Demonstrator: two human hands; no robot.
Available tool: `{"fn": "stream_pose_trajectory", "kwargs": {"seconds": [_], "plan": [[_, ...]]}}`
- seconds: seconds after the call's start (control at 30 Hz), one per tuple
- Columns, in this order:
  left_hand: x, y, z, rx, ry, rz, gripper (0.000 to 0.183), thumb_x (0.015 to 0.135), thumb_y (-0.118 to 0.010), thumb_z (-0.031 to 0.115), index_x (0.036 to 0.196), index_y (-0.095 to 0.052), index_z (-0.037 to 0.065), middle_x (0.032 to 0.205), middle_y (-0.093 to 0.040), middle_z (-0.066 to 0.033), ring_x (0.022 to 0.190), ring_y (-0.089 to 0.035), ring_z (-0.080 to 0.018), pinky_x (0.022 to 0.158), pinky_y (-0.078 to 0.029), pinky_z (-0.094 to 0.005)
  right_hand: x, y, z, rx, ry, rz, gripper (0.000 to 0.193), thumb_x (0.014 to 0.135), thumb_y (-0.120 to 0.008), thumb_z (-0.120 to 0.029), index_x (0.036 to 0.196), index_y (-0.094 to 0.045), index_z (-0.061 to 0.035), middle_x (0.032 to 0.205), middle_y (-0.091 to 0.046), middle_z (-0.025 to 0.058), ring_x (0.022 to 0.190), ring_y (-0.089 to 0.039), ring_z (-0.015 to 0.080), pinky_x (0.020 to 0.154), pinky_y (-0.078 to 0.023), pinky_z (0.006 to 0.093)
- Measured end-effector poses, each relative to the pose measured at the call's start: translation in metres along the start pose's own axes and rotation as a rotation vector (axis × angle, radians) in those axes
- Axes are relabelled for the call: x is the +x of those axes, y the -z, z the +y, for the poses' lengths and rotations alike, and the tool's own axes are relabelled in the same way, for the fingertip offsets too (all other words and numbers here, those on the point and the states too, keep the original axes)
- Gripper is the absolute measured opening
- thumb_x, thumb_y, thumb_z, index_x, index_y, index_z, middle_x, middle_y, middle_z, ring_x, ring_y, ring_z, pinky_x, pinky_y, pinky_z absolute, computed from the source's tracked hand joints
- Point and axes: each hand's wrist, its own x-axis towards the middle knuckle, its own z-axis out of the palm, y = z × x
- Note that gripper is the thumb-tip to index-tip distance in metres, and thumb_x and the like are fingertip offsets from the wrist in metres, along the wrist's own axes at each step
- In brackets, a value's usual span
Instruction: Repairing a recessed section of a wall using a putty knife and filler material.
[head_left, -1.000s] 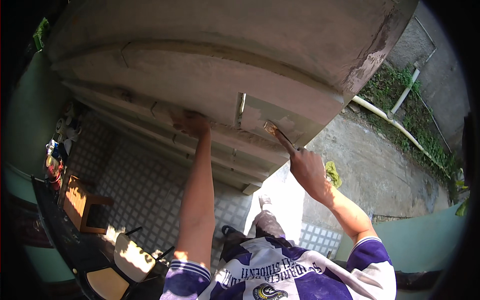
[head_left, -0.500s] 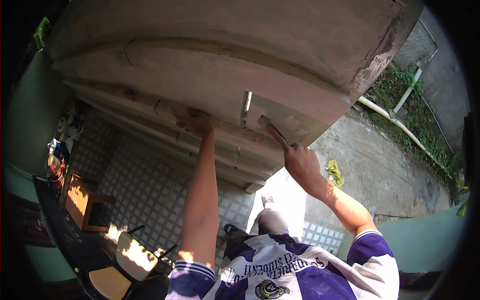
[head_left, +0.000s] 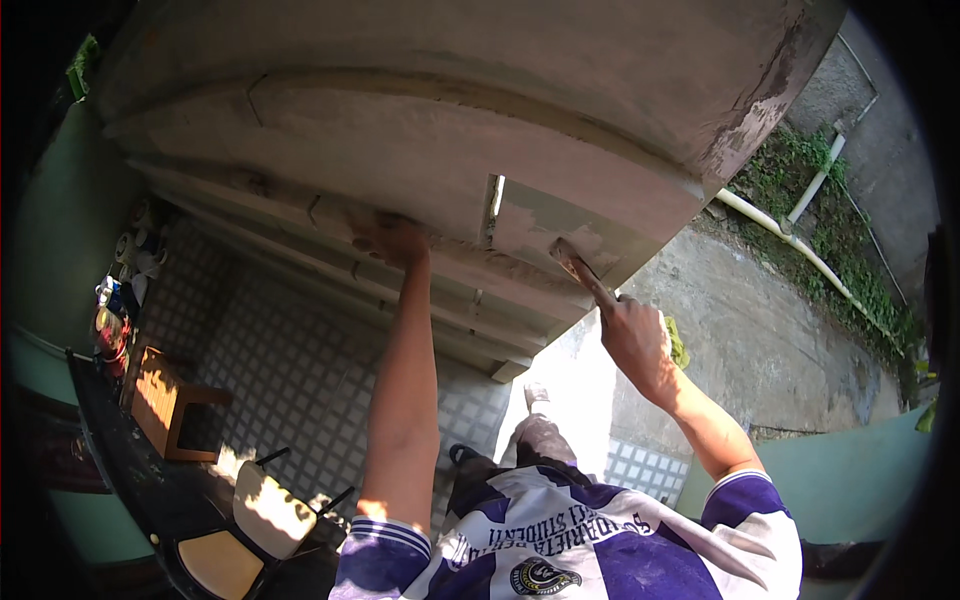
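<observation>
My right hand [head_left: 636,338] is closed round a thin putty knife [head_left: 577,264], with the index finger stretched along it. The tip of the putty knife meets the wall face just below a pale, patchy area [head_left: 570,232]. To its left is a narrow upright slot [head_left: 495,208] with light coming through. My left hand [head_left: 395,240] lies in shade against the ledge [head_left: 460,250] of the stepped wall, fingers apart and holding nothing that I can see. Its fingertips are dim.
Below the wall spreads a tiled floor [head_left: 330,390]. A wooden stool [head_left: 165,405] and a chair [head_left: 270,510] stand at left, with several containers [head_left: 112,325] beyond. On the concrete [head_left: 740,320] at right lies a yellow-green cloth [head_left: 679,345], partly behind my hand. A white pipe [head_left: 790,240] runs farther right.
My right hand and the putty knife have moved right and slightly down along the wall face. The hand now partly covers the yellow-green cloth. My left hand stays in place.
</observation>
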Motion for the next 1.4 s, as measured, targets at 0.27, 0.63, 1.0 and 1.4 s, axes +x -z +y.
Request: {"fn": "stream_pose_trajectory", "kwargs": {"seconds": [0.27, 0.63, 1.0, 1.4], "plan": [[0.002, -0.003, -0.001, -0.004, 0.012, 0.005, 0.065, 0.099, -0.048, 0.030, 0.156, -0.018, 0.023, 0.139, -0.034, -0.0279, 0.119, -0.047, -0.0538, 0.098, -0.043, -0.0624, 0.010, -0.002, -0.023, 0.033, 0.002, 0.026, 0.096, 0.080, -0.054, 0.004, 0.160, -0.012, -0.0280, 0.064, -0.063, 0.0172, 0.056, -0.064, 0.0364, 0.050, -0.053, 0.0470], [0.004, -0.007, -0.006, -0.032, -0.036, 0.032, 0.067, 0.098, -0.049, 0.034, 0.156, -0.018, 0.020, 0.139, -0.035, -0.0274, 0.121, -0.047, -0.0524, 0.099, -0.042, -0.0611, -0.002, -0.004, -0.009, 0.086, -0.036, 0.018, 0.084, 0.087, -0.052, 0.000, 0.158, -0.019, -0.0305, 0.058, -0.059, 0.0209, 0.052, -0.060, 0.0407, 0.048, -0.047, 0.0522], [0.006, -0.007, -0.009, 0.012, -0.010, 0.033, 0.063, 0.099, -0.047, 0.028, 0.156, -0.019, 0.022, 0.140, -0.034, -0.0275, 0.120, -0.047, -0.0524, 0.098, -0.042, -0.0616, 0.009, 0.000, -0.019, 0.040, 0.012, 0.008, 0.095, 0.080, -0.055, 0.003, 0.160, -0.012, -0.0261, 0.061, -0.062, 0.0167, 0.054, -0.064, 0.0362, 0.048, -0.052, 0.0472], [0.010, -0.009, -0.011, 0.048, 0.018, 0.036, 0.065, 0.099, -0.046, 0.034, 0.156, -0.018, 0.018, 0.148, -0.028, -0.0295, 0.123, -0.046, -0.0528, 0.099, -0.042, -0.0612, -0.002, -0.010, -0.007, 0.070, -0.012, -0.006, 0.088, 0.082, -0.051, 0.004, 0.158, -0.021, -0.0288, 0.062, -0.062, 0.0199, 0.056, -0.064, 0.0385, 0.050, -0.051, 0.0495]]}}
